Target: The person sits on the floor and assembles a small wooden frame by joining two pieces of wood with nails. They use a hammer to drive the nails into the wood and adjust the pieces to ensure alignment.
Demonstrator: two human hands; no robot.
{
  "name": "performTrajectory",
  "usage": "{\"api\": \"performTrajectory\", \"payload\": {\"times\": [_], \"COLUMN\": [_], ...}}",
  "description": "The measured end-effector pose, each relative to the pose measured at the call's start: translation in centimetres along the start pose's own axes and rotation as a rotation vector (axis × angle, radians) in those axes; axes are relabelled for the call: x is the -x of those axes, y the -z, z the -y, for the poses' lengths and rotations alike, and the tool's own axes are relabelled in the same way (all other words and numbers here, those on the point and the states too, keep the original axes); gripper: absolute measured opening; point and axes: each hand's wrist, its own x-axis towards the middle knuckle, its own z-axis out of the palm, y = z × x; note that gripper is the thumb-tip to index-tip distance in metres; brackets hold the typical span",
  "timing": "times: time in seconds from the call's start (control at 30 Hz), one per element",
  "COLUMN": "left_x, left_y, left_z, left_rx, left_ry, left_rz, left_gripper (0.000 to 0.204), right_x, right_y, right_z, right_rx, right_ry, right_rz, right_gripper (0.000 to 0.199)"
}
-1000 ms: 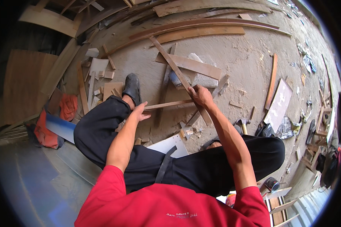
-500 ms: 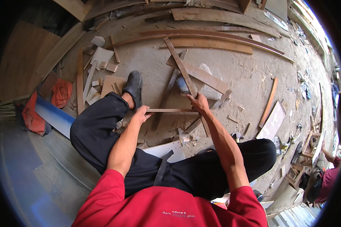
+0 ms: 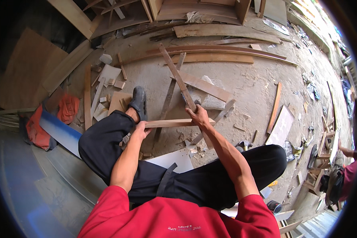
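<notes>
A short pale wooden board [image 3: 168, 123] lies crosswise in front of me, its layered edge showing. My left hand [image 3: 140, 130] is closed around its left end. My right hand [image 3: 198, 116] is closed on a long narrow wooden strip [image 3: 177, 74], which slants from the upper left down past the board; the fingers' undersides are hidden. Close to my right wrist, the board's other end sticks out beneath it. Beyond the hands, a wider plank [image 3: 204, 85] and a dark weathered batten [image 3: 167, 100] cross under the strip, beside a whitish wrapped block [image 3: 215, 99].
Long planks [image 3: 214, 58] lie across the floor ahead. Offcuts [image 3: 111, 75] and an orange bag [image 3: 68, 109] are at left. A white panel [image 3: 172, 160] sits between my legs. At right are an orange-brown strip [image 3: 274, 107], a pale board [image 3: 281, 125] and another person [image 3: 347, 178].
The short board has tilted, so more of its layered side shows. Both hands have shifted slightly left and down in view, with the long strip; the whole view has also shifted.
</notes>
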Motion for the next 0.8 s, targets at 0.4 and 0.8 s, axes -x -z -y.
{"api": "performTrajectory", "payload": {"times": [0.4, 0.8], "left_x": [3.4, 7.1], "left_y": [-2.8, -11.7], "left_z": [-2.1, -3.6], "left_rx": [0.091, 0.453], "left_ry": [-0.136, -0.352], "left_rz": [-0.066, 0.344], "left_gripper": [0.035, 0.046], "right_x": [3.9, 6.6], "right_y": [2.9, 6.1], "right_z": [4.3, 6.5], "right_rx": [-0.083, -0.134], "right_ry": [0.179, 0.304], "right_rz": [-0.188, -0.404], "right_gripper": [0.054, 0.039]}}
